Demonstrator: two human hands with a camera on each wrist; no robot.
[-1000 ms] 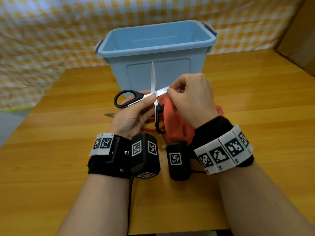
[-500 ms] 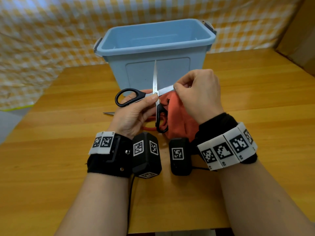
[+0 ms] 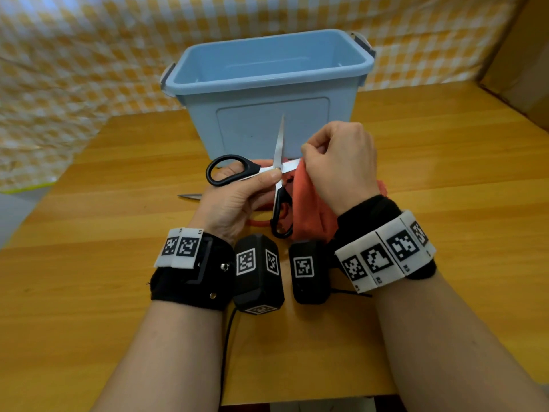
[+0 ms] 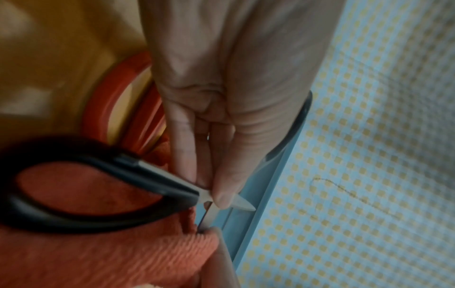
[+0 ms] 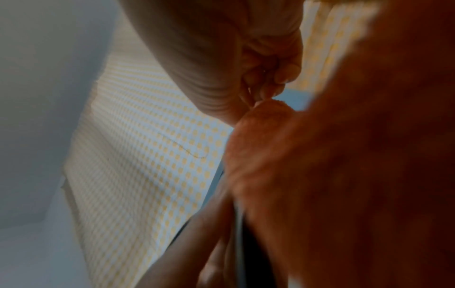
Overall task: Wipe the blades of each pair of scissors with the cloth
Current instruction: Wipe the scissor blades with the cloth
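Note:
Black-handled scissors (image 3: pixel 277 162) are spread wide above the table, one blade pointing up, the other to the right. My left hand (image 3: pixel 237 197) pinches them at the pivot, thumb on top; the left wrist view shows the scissors (image 4: pixel 138 175) and that thumb pressing by the joint. My right hand (image 3: pixel 338 165) pinches the orange cloth (image 3: pixel 306 209) around the right-pointing blade, whose tip is hidden in the fold. In the right wrist view the cloth (image 5: pixel 344 175) fills most of the frame, blurred. A second pair of scissors (image 3: pixel 190 197) with red handles (image 4: pixel 103 109) lies on the table under my hands.
A light blue plastic bin (image 3: pixel 267 93) stands just behind my hands on the wooden table (image 3: pixel 89 233). A yellow checked sheet (image 3: pixel 74 55) hangs behind, and a cardboard box (image 3: pixel 523 69) sits at the far right.
My right hand with the cloth has slid outward along the right-pointing blade, baring more steel near the pivot. The left hand has kept its hold.

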